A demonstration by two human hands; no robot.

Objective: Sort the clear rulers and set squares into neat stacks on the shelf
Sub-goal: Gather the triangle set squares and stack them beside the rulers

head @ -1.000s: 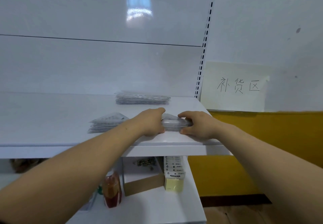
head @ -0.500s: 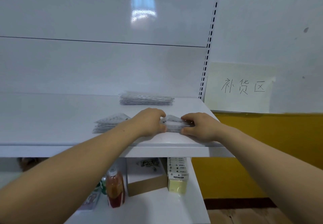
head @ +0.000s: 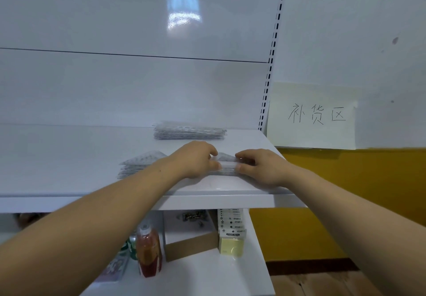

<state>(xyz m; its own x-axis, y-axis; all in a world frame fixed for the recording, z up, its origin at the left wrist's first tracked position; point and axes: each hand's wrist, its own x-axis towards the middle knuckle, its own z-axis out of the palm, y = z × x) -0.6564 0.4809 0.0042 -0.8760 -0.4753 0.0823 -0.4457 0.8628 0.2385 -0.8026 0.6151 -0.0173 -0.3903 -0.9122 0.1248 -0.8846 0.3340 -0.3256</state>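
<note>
**Upper shelf (head: 69, 157), white.**
- At the rear, near the slotted upright (head: 269, 65), lies one flat stack of clear rulers (head: 189, 130).
- At front left lies one stack of clear set squares (head: 140, 164). Your left forearm crosses its right corner.
- At front right, near the shelf edge, is the working stack (head: 227, 166), clear and triangular. Your left hand (head: 196, 159) has its fingers curled round the left end. Your right hand (head: 260, 168) pinches the right end between thumb and fingers. Both hands are clamped on it.

**Wall to the right.**
- One pale paper sign (head: 311, 115) with handwritten characters, above a yellow band.

**Hard to make out.**
- Your two hands cover both ends of the working stack, so the number of pieces cannot be told.
- The ruler markings are blurred.

**Lower shelf (head: 207, 277).**
- One bottle of red liquid (head: 148, 254).
- Behind it, a green-labelled bottle (head: 130, 247), mostly hidden by your left arm.
- One open cardboard box (head: 191, 247). Small dark pieces show at its back, too small to name.
- One yellow sticky-note pack (head: 231, 242), just beside the box on its right.
</note>
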